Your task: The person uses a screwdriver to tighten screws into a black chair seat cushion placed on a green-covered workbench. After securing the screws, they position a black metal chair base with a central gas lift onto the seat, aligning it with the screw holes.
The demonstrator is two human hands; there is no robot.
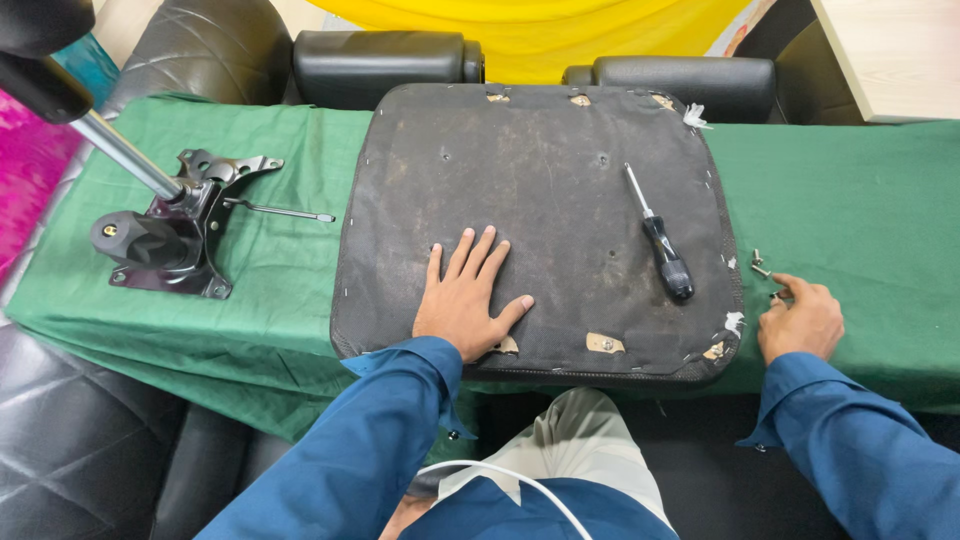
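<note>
Two hands show. Far left, I see a chair mechanism (170,235) on the green cloth (280,290), its gas cylinder (115,150) cut off. My left hand (465,300) lies flat, fingers spread, on the upturned seat base (540,220); a screwdriver (660,240) rests there. My right hand (800,320) pinches small screws (765,270), hard to make out.

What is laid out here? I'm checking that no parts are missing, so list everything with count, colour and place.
Upturned chair seat base: one, black, centre of cloth.
Green cloth: one, covering the table.
Black-handled screwdriver: one, lying on the seat base, right side.
Metal chair tilt mechanism with gas cylinder: one, black and silver, left.
Small screws: a few, silver, right of the seat.
Left hand: flat on the seat.
Right hand: fingertips at the screws.
</note>
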